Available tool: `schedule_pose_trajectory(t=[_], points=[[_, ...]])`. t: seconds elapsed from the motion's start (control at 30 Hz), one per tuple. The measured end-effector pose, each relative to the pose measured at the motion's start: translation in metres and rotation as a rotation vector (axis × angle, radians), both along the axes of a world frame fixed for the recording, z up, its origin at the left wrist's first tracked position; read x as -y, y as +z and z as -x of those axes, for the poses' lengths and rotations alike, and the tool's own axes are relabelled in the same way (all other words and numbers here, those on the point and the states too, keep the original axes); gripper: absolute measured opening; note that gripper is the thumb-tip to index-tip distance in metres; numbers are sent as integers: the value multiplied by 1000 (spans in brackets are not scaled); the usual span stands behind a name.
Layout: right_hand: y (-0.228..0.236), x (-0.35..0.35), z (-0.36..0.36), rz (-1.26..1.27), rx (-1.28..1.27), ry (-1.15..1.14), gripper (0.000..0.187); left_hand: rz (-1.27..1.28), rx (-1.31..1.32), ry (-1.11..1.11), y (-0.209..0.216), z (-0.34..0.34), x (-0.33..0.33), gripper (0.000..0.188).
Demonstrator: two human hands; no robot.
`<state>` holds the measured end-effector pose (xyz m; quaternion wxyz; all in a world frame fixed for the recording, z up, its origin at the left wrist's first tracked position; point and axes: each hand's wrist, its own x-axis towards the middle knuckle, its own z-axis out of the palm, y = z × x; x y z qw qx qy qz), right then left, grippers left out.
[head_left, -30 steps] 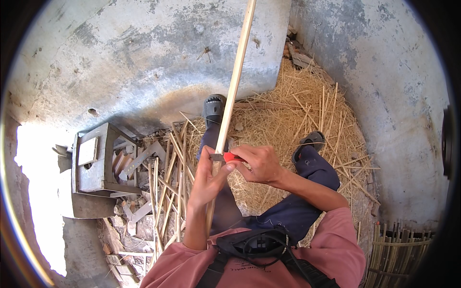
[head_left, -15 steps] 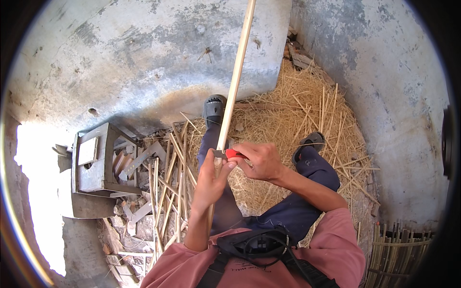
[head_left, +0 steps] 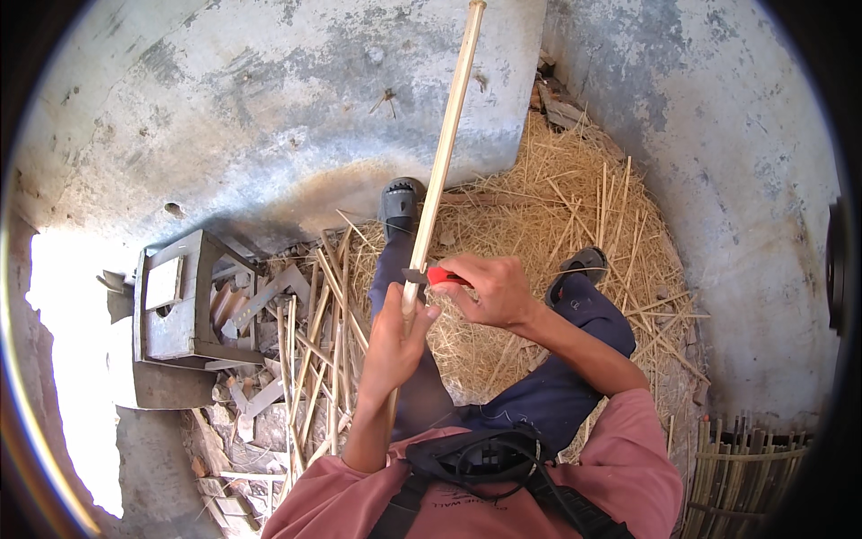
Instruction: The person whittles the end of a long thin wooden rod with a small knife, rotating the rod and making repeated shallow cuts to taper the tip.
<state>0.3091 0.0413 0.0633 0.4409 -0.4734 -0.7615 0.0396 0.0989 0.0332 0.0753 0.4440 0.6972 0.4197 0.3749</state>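
Observation:
A long pale strip of bamboo or wood (head_left: 442,171) slants from my lap toward the top of the view, its far end showing near the upper edge. My left hand (head_left: 395,337) is wrapped round its lower part, thumb along its right side. My right hand (head_left: 492,289) grips a red-handled knife (head_left: 444,277). The short dark blade lies across the strip just beyond my left fingers and touches it. My right fingers partly hide the handle.
Straw (head_left: 503,332) covers the floor between my feet. Loose bamboo strips (head_left: 310,359) lie at my left by a battered wooden box frame (head_left: 184,301). Grey walls (head_left: 296,99) curve round. A slatted bamboo piece (head_left: 745,476) stands at the lower right.
The strip has slid toward me, bringing its far end into view. My right hand and the knife have shifted slightly farther away along it. My left hand has barely moved.

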Motion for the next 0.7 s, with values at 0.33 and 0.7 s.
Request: schedule_pose_trajectory(t=[0.33,0.7], points=[[10,-17,-20,39,-136,-50,20,-2,-62,-9,-11,5,14,27],[6,-79,-132,101,-227,-427,39,184,-149,-98,-34,30,60,27]])
